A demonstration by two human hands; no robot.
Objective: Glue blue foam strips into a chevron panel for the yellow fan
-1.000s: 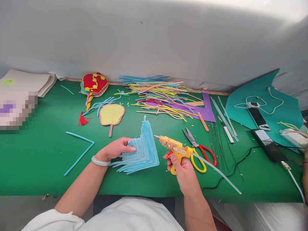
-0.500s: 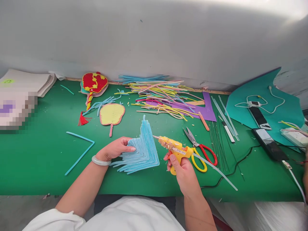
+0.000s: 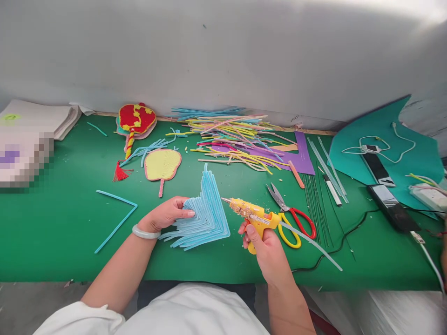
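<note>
My left hand rests on a light blue chevron-shaped piece made of glued pipe cleaners, fingers pressed flat on its left side, holding it down on the green table. My right hand is closed round the handle of a yellow hot glue gun. The gun's nozzle points left and sits just beside the blue piece's right edge. A clear glue stick juts from the back of the gun.
Red-and-yellow scissors lie right of the gun. A pile of coloured pipe cleaners sits at the back, with a yellow fan, a red fan, a bent blue pipe cleaner, green wires, phones and teal felt.
The glue gun's nozzle has moved slightly left, closer to the blue piece's right edge. My left hand has stayed on the piece.
</note>
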